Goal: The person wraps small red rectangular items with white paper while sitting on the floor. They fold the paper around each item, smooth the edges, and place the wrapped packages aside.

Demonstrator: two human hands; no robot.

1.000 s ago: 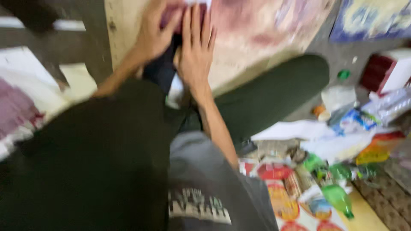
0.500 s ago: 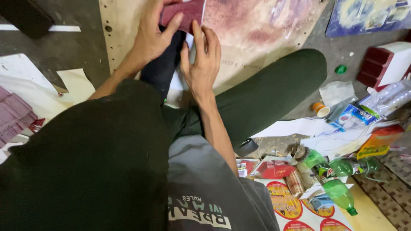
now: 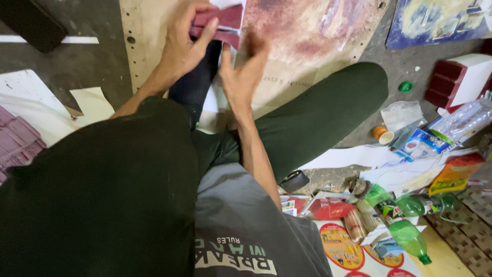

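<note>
Now my left hand [image 3: 185,46] grips folded dark-red paper strips [image 3: 218,23] w/ thumb on top; right hand [image 3: 242,72] open, fingers loosely curled, touching the paper's lower edge, over paint-stained plywood board [image 3: 307,36].

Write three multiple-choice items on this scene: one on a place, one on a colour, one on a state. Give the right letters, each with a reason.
1. Where does the green bottle lie?
A. On the plywood board
B. On the floor at the lower right, among the clutter
C. In the left hand

2. What colour is the piece of card that the hands work on?
A. Dark red
B. Bright blue
C. Yellow

3. How is the left hand placed?
A. Flat on the floor, away from the card
B. Closed around a bottle
C. Fingers curled over the card's edge

Answers:
1 B, it lies on its side by the printed sheets.
2 A, the card shows dark red between the left hand and right hand, over the plywood board.
3 C, its fingers wrap onto the card.
</note>
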